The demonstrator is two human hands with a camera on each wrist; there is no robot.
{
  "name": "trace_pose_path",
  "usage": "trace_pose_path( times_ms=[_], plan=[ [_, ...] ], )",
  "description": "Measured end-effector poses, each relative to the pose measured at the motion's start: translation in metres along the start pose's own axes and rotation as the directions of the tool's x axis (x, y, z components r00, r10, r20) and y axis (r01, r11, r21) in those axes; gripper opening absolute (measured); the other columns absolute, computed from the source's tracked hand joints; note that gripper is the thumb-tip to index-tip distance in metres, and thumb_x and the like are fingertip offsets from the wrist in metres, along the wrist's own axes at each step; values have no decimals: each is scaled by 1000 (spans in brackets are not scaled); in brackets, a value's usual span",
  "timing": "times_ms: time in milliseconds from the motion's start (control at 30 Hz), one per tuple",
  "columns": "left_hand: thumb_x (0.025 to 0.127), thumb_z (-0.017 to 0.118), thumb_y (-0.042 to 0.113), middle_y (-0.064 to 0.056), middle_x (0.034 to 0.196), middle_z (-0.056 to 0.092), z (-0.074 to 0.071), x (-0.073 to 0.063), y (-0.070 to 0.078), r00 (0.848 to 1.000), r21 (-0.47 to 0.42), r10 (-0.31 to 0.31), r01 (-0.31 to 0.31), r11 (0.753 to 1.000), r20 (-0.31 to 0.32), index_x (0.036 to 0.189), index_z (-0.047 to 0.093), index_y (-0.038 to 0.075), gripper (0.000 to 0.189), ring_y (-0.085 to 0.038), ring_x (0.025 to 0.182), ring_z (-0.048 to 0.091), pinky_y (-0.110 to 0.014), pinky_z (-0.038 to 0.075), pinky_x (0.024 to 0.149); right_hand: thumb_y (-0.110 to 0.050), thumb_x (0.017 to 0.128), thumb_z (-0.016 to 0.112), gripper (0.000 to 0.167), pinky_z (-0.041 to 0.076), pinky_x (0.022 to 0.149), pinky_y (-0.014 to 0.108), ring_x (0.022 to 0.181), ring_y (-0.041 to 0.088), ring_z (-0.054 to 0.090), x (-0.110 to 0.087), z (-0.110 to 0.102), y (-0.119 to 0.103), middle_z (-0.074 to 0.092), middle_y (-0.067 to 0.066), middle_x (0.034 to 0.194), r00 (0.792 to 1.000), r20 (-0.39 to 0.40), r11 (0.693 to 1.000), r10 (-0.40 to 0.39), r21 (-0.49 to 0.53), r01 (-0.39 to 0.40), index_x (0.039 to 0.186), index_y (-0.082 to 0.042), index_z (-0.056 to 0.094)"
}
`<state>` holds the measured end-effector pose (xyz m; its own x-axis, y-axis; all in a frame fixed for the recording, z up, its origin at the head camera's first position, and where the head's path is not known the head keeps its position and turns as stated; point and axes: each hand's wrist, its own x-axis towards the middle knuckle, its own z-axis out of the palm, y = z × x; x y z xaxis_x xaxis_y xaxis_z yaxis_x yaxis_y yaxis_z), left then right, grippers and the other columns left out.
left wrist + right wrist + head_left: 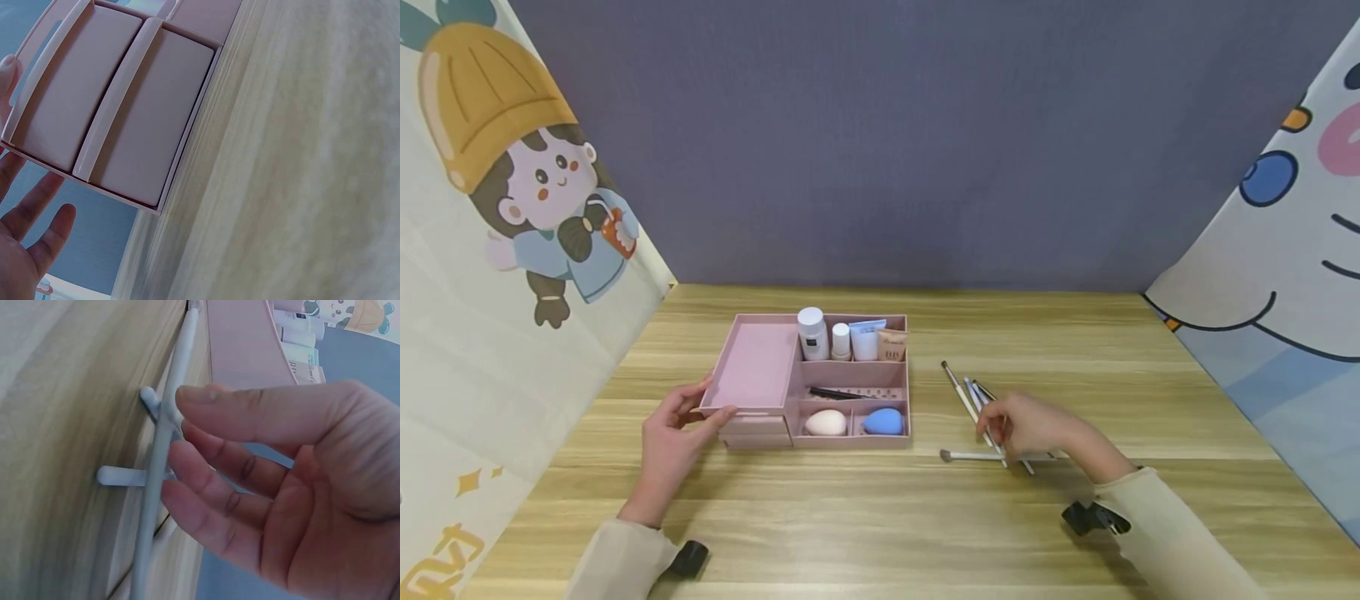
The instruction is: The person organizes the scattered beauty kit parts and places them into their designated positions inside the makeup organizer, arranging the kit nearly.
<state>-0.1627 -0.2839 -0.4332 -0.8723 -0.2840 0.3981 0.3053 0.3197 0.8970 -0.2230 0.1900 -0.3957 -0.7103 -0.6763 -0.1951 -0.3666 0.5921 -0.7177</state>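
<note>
A pink makeup organizer (pixel 752 367) stands left of the middle of the table. My left hand (pixel 673 429) holds its front left corner, thumb on the front edge and fingers at the side. Two drawers (pixel 134 112) fill its front in the left wrist view. On the right, my right hand (pixel 1026 425) is over several makeup brushes (pixel 958 392) lying loosely crossed. Its curled fingers and thumb pinch at the pale handle of one makeup brush (pixel 159 450); the exact contact is partly hidden. That brush's head points left, towards the organizer.
In the organizer stand a white bottle (pixel 812 333), a smaller bottle (pixel 841 342) and two tubes (pixel 867 342). A black pencil-like item (pixel 835 393) lies in the middle compartment. A cream sponge (pixel 826 422) and a blue sponge (pixel 883 422) sit in front. A grey-blue panel (pixel 910 150) rises behind.
</note>
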Motion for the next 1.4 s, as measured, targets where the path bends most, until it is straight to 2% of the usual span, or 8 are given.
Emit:
trace_pose_path(
  times_ms=[300,700,900,1167,1400],
  plan=[
    [79,78,-11,15,115,68,0,0,0,1000,-6,0,0,1000,-3,116,63,-9,40,3,94,64,-12,52,74,22,54,69,46,47,53,22,62,7,51,-3,5,2,57,1,71,1000,6,998,9,-69,-8,90,-7,70],
    [78,78,-12,17,113,69,1,0,1,1000,-14,9,-10,1000,-13,115,63,-10,40,4,96,64,-12,52,74,22,56,63,44,43,50,21,60,6,50,-4,5,2,57,-2,66,1000,14,996,-10,-92,11,86,-9,72],
    [78,78,-12,19,111,68,1,0,1,1000,-12,6,-6,1000,-10,115,62,-11,41,4,95,64,-11,51,74,23,57,62,43,46,52,21,60,3,51,-4,2,-2,58,-2,66,999,39,994,-26,-108,30,86,-7,70],
    [77,77,-15,21,108,68,2,1,3,1000,-33,12,-12,999,-26,112,63,-11,38,3,93,65,-12,52,72,20,58,65,43,49,53,22,61,5,53,-4,-4,-11,60,-3,68,996,72,993,-43,-107,51,90,-8,70],
    [77,77,-14,20,109,68,1,0,3,1000,-24,13,-14,1000,-19,114,63,-11,39,4,93,65,-12,52,73,19,59,55,44,45,51,21,61,12,54,-1,-7,-10,58,-1,71,996,70,997,-59,-39,62,94,-5,69]
  ],
)
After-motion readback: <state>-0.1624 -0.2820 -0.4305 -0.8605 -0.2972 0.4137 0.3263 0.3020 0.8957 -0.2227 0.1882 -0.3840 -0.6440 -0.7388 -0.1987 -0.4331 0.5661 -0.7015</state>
